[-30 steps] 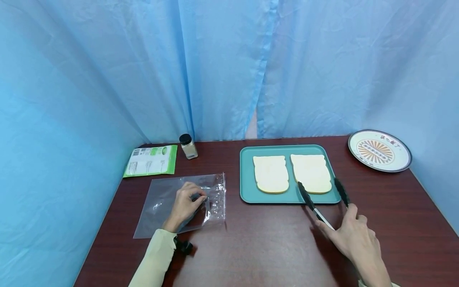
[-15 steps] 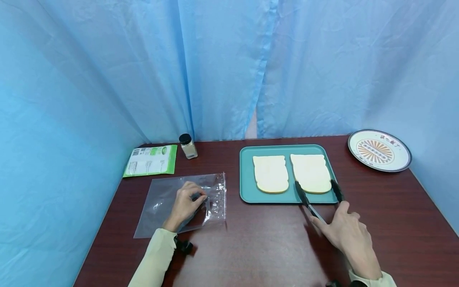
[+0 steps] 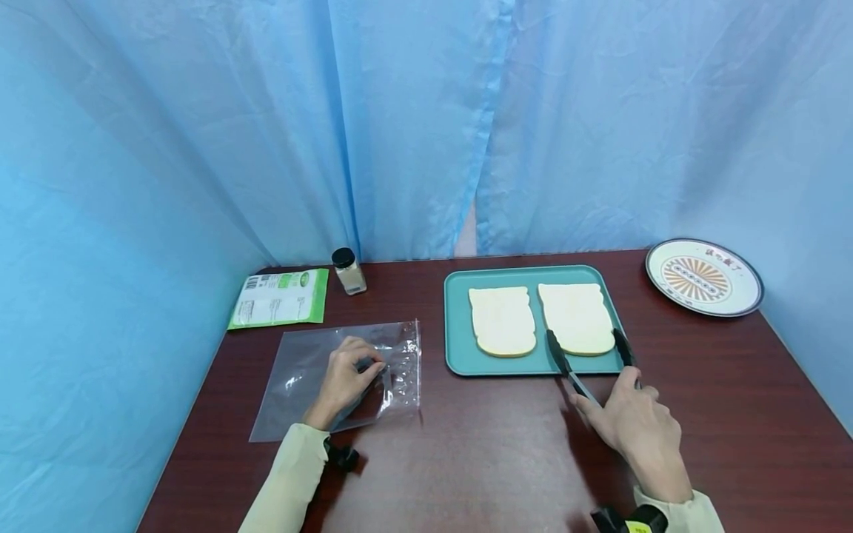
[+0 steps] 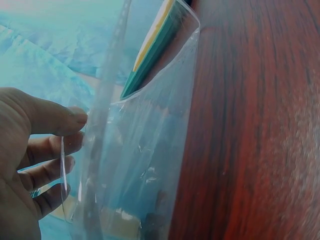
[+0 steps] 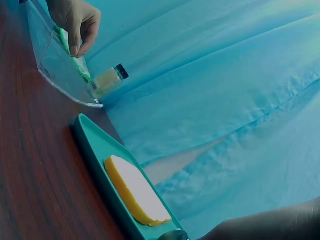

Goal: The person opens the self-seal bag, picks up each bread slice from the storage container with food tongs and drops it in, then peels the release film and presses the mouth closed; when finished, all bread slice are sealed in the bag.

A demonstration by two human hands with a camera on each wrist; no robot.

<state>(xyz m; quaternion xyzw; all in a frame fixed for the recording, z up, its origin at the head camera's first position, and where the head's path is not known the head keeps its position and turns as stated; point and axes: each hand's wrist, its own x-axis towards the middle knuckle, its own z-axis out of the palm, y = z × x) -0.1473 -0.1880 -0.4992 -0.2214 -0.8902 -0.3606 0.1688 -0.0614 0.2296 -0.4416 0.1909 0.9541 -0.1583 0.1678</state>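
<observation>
Looks early: both slices on tray (image 3: 460, 326), tongs (image 3: 561, 357) astride one, grip and lift seemingly left.
Right hand (image 3: 636, 418): fingers round metal tongs, black tips flanking pale, scallop-edged right slice (image 3: 576, 318) at tray's 3 o'clock; contact unclear. Left slice (image 3: 503, 322) at 9, untouched. Left hand (image 3: 346, 377): fingers pinch thin, shiny clear bag (image 3: 280, 407), roughly 9 o'clock of smooth teal tray, on wood-grain desk (image 3: 480, 459).

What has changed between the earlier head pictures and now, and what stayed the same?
The right hand has moved left and slightly forward with the tongs, bringing their right tip close beside the right bread slice. The left hand still pinches the clear bag; both slices stay on the green tray.
</observation>
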